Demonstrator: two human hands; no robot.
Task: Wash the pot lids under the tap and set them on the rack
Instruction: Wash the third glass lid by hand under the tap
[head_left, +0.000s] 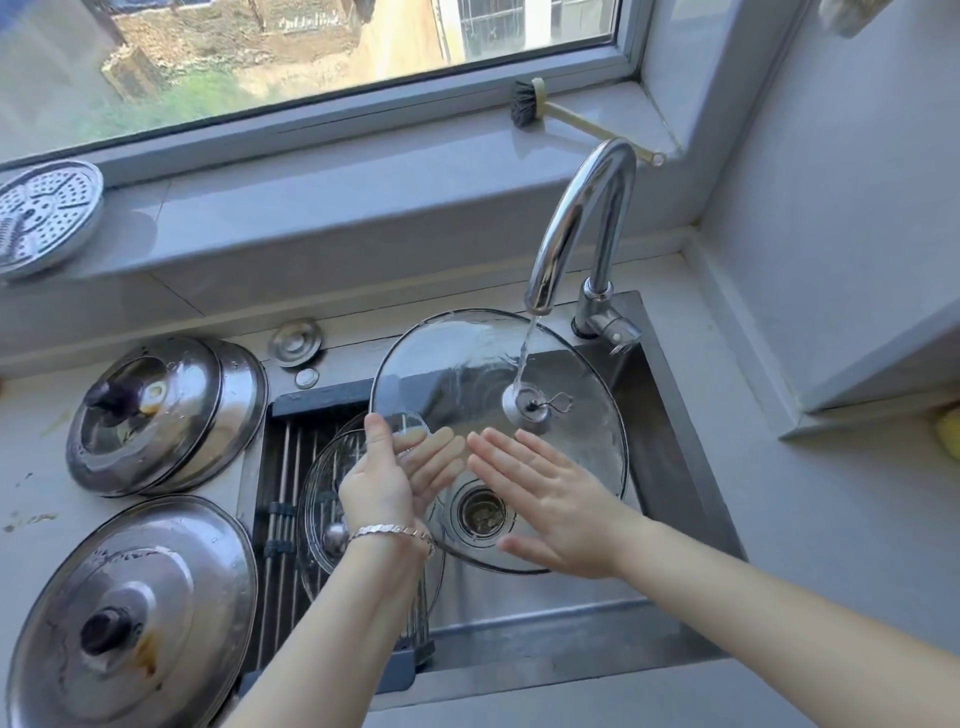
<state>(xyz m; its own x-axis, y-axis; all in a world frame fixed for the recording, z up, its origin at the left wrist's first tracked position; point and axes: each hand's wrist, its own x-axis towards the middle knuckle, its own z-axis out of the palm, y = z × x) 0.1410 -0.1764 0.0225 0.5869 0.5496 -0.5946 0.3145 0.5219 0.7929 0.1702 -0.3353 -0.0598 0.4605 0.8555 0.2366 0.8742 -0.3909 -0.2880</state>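
A large glass lid (467, 364) is tilted over the sink (670, 415), its centre fitting facing me. Water runs from the tap (587, 218) onto the glass just beside that fitting. My left hand (379, 483) pinches the lid's left rim, thumb in front and fingers showing through the glass behind. My right hand (550, 499) lies flat on the lid's lower part with straight fingers. A second glass lid (322, 493) with a round knob rests on the roll-up rack (280, 467) across the sink's left side.
Two big steel lids (150, 410) (130, 613) lie on the counter to the left. A small steel lid (296, 343) sits behind the rack. A perforated steamer plate (41, 218) and a brush (524, 109) are on the window sill. The sink drain (480, 512) shows through the glass.
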